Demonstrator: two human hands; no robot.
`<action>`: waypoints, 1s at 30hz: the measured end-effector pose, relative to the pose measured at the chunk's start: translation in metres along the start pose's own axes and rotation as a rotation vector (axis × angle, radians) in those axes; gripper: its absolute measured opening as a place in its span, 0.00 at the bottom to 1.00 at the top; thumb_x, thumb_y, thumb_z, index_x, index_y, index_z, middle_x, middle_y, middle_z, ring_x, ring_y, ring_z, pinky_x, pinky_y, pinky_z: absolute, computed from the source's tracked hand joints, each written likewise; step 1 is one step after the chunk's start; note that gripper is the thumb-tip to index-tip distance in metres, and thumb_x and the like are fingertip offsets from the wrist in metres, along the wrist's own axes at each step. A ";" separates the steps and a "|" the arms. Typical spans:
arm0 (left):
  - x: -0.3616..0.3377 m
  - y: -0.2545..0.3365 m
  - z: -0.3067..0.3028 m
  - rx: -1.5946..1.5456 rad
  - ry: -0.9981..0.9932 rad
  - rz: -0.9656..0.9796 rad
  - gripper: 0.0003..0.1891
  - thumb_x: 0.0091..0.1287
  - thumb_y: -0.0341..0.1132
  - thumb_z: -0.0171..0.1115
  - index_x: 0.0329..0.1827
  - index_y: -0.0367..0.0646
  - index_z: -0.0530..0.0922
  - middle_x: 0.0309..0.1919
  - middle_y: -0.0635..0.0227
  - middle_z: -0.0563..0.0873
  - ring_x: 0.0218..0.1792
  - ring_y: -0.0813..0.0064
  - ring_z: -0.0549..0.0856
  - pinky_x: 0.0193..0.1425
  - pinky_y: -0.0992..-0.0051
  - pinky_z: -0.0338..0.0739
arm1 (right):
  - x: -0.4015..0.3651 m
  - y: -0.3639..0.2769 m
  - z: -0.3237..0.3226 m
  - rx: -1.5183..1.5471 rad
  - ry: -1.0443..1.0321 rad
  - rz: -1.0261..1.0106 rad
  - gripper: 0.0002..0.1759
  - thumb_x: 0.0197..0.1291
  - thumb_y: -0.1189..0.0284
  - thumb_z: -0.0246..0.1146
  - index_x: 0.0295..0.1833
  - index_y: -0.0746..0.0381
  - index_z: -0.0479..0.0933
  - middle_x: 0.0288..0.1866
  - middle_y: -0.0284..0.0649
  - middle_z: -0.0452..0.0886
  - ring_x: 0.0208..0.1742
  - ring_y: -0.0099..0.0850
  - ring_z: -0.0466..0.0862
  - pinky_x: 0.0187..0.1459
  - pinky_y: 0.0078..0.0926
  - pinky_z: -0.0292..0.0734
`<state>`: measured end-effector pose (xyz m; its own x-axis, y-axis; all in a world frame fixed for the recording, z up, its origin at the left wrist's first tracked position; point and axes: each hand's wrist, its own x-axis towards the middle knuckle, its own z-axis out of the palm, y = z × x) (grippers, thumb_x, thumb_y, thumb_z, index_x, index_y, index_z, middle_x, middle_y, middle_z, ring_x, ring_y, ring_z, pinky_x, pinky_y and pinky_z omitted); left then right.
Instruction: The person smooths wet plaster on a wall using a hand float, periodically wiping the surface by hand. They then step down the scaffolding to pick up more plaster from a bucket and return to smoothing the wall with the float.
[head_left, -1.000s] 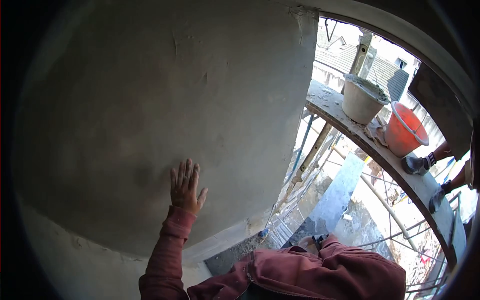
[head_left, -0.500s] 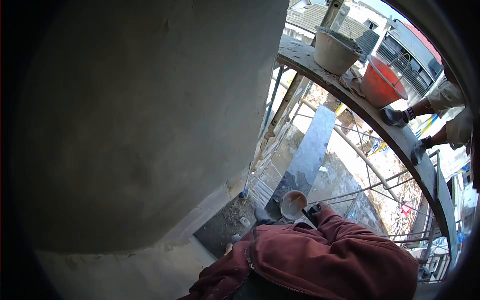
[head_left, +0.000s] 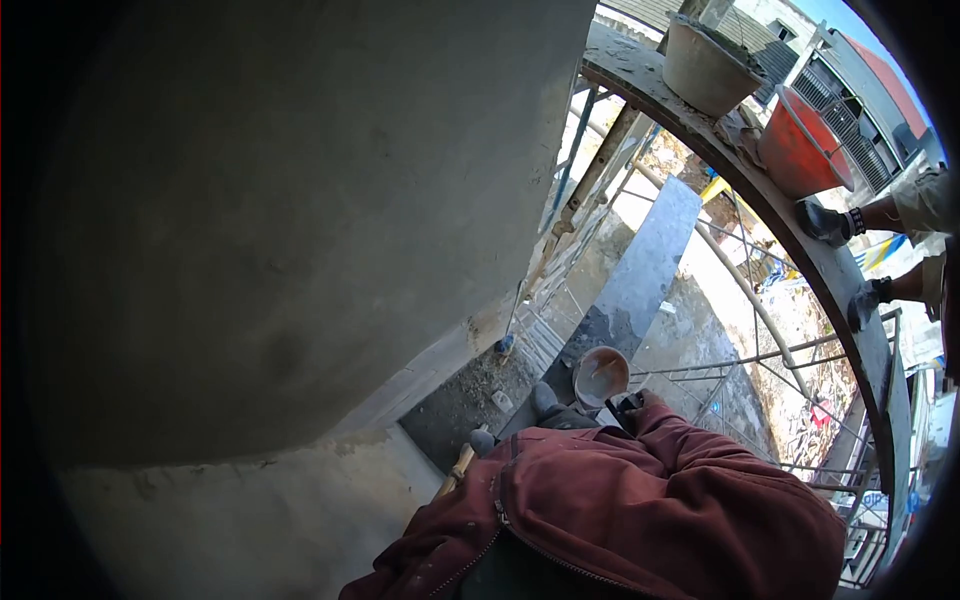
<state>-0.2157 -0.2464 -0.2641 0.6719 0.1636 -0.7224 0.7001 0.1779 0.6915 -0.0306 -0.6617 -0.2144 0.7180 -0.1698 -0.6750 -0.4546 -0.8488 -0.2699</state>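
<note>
Currently three buckets: grey bucket (head_left: 708, 68), orange bucket (head_left: 800, 150), small bucket (head_left: 601, 376).
Both hands sit out of sight below the maroon jacket (head_left: 650, 510); finger state cannot be told.

Wooden handle (head_left: 456, 472) tilted, btm centre; small bucket (head_left: 601, 376) upright, up-right of it.

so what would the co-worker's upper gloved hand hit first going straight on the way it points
Probably the orange bucket, just ahead of that gloved hand on the plank; depth is unclear.
</note>
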 end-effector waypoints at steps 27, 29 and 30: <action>0.224 0.283 0.016 -1.720 0.171 0.324 0.52 0.65 0.71 0.42 0.77 0.36 0.39 0.78 0.56 0.43 0.78 0.59 0.45 0.80 0.58 0.42 | 0.095 0.114 -0.111 0.087 0.061 -0.007 0.27 0.48 0.72 0.74 0.54 0.66 0.73 0.44 0.46 0.83 0.44 0.35 0.83 0.47 0.33 0.77; 0.214 0.255 0.017 -1.639 0.198 0.260 0.51 0.66 0.70 0.41 0.77 0.37 0.39 0.78 0.56 0.43 0.78 0.59 0.45 0.80 0.58 0.42 | 0.096 0.101 -0.109 0.068 0.050 0.013 0.27 0.49 0.73 0.74 0.55 0.66 0.73 0.44 0.46 0.83 0.44 0.35 0.82 0.46 0.33 0.77; 0.206 0.238 0.018 -1.562 0.212 0.203 0.50 0.66 0.70 0.40 0.77 0.37 0.40 0.78 0.57 0.44 0.78 0.59 0.46 0.80 0.58 0.42 | 0.101 0.095 -0.106 0.054 0.027 0.023 0.27 0.49 0.73 0.73 0.55 0.67 0.73 0.44 0.47 0.83 0.44 0.35 0.82 0.46 0.33 0.77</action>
<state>0.0936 -0.1879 -0.2488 0.5815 0.4101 -0.7026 -0.4086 0.8940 0.1837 0.0544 -0.8123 -0.2352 0.7207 -0.2034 -0.6627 -0.4984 -0.8165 -0.2913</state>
